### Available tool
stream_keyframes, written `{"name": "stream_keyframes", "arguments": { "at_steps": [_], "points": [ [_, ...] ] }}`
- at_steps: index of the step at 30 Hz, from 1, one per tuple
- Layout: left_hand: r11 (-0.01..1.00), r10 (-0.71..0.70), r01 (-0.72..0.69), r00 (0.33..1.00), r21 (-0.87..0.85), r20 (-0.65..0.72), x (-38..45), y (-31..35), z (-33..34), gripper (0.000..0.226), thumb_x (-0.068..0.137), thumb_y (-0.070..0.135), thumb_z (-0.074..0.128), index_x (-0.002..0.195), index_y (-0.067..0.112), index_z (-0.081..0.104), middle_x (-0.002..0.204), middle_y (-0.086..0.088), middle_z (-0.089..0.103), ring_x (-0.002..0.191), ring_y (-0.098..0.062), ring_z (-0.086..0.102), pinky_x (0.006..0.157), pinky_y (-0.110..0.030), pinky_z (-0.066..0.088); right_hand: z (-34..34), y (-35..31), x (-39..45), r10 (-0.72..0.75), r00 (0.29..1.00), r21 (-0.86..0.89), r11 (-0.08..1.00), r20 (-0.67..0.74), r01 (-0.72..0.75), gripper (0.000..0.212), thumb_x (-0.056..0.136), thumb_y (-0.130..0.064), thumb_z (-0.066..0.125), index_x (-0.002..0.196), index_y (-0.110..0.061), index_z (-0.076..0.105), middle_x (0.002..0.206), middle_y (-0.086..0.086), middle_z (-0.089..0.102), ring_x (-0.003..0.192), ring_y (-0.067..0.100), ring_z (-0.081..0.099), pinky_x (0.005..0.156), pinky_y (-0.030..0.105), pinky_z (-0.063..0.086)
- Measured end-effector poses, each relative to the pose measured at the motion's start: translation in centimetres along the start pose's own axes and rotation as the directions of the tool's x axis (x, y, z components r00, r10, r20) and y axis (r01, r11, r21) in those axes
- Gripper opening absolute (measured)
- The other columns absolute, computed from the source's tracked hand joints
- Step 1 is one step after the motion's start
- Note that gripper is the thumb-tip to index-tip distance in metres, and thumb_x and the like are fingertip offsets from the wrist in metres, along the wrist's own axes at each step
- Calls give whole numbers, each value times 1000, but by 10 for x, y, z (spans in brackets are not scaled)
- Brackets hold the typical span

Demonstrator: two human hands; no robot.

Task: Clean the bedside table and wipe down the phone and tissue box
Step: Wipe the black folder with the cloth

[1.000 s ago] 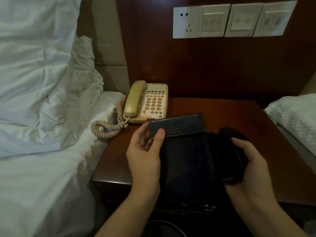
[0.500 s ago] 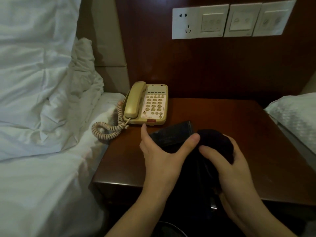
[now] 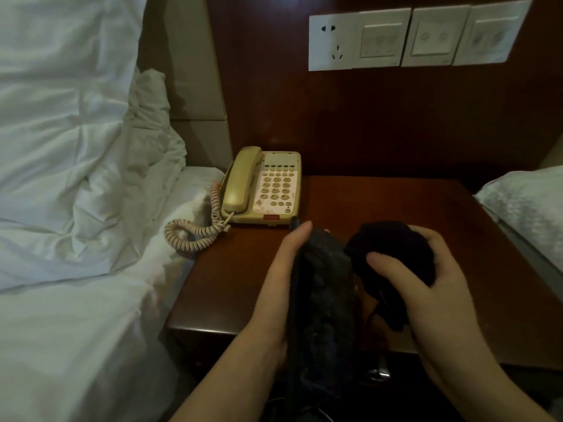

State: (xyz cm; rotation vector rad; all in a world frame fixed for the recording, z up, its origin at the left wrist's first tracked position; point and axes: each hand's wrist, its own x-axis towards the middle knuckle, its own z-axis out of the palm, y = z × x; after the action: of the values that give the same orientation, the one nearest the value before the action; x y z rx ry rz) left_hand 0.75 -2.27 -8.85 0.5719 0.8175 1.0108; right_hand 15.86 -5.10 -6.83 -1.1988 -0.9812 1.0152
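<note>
Table (image 3: 380,202), one: dark wood, phone at its back-left corner, bare top open across the back and right. Its front edge runs under your wrists; its left edge meets the bed (image 3: 76,330), its right edge a second bed (image 3: 524,205).

Phone (image 3: 268,190), one: cream, handset on the cradle, base just short of the table's left edge. Its coiled cord (image 3: 195,236) spills over that edge onto the sheet.

Box (image 3: 320,287), one: dark, textured, long, held above the table's front edge (its near end runs out past the edge toward you). Your left hand (image 3: 274,287) holds it along its left side, thumb up by the far end; the far end sits just in front of the phone, whether touching it you cannot tell.

Cloth (image 3: 393,257), one: dark, bunched, gripped in your right hand (image 3: 426,284), thumb and fingers curled round it. It lies against the box's right side.

Wall plates (image 3: 408,38), four in a row: one socket, three switch panels, well above the table.

Duvet (image 3: 61,132), one: white, heaped on the left bed.
</note>
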Motion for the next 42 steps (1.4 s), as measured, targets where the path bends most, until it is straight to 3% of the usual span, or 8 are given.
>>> {"name": "stream_keyframes", "arguments": {
  "at_steps": [6, 13, 19, 24, 28, 33, 39, 42],
  "points": [
    [981, -45, 34, 997, -192, -55, 10, 0, -4, 62, 91, 61, 46, 128, 19, 72, 127, -14, 71, 119, -31, 66, 103, -44, 48, -5, 15, 9, 135, 988, 102, 987, -69, -128, 29, 82, -22, 73, 108, -29, 62, 92, -12, 71, 88, 13, 70, 69, 31, 52],
    [994, 48, -20, 963, 107, -265, 11, -2, -3, 57, 90, 72, 47, 106, 26, 77, 93, -1, 80, 89, -24, 76, 79, -39, 57, -11, 19, 10, 289, 957, 248, 929, -23, -274, 28, 85, -26, 70, 112, -31, 66, 104, 5, 73, 93, 29, 71, 68, 41, 54],
    [996, 39, -14, 962, 93, -271, 3, -5, -1, 56, 90, 69, 52, 111, 23, 76, 104, -3, 79, 100, -25, 74, 91, -43, 54, -6, 10, 6, -126, 980, -40, 992, -155, 122, 30, 77, -49, 68, 104, -43, 56, 103, -21, 63, 95, 1, 63, 81, 28, 52],
    [939, 267, -188, 926, 289, -265, -2, -20, 6, 53, 97, 61, 43, 95, 24, 80, 96, 2, 79, 85, -11, 75, 69, -25, 54, 20, 31, 4, -470, 849, -671, 550, 242, 497, 37, 85, -59, 57, 117, -42, 51, 141, -16, 34, 128, 4, 37, 99, 21, 36],
    [892, 394, -295, 880, 342, -267, 0, -19, -2, 55, 103, 49, 40, 89, 9, 75, 75, 1, 76, 68, -7, 71, 54, -15, 50, 21, 43, 14, -516, 800, -763, 370, 306, 530, 42, 87, -52, 58, 123, -31, 56, 128, -5, 48, 117, 14, 43, 89, 30, 43],
    [836, 488, -377, 843, 399, -225, 4, -20, -6, 55, 105, 44, 39, 86, 6, 74, 79, -4, 76, 76, -13, 73, 64, -19, 54, 4, 40, 27, -468, 874, -779, 496, 132, 383, 38, 88, -49, 57, 120, -29, 58, 116, -7, 49, 108, 16, 47, 80, 27, 36],
    [813, 528, -413, 820, 410, -221, 4, -26, -5, 49, 106, 39, 38, 80, 17, 72, 73, 5, 74, 71, -4, 69, 63, -16, 51, 36, 41, 7, -427, 821, -645, 514, 379, 565, 31, 87, -60, 48, 115, -45, 45, 112, -20, 40, 105, 2, 42, 80, 18, 41],
    [779, 575, -472, 800, 413, -171, -1, -22, -8, 48, 107, 36, 37, 85, 12, 72, 75, 5, 73, 74, -5, 69, 65, -17, 51, 18, 33, 27, -411, 855, -672, 540, 315, 507, 31, 87, -57, 51, 115, -46, 44, 112, -18, 42, 107, 4, 44, 81, 19, 37]
  ]
}}
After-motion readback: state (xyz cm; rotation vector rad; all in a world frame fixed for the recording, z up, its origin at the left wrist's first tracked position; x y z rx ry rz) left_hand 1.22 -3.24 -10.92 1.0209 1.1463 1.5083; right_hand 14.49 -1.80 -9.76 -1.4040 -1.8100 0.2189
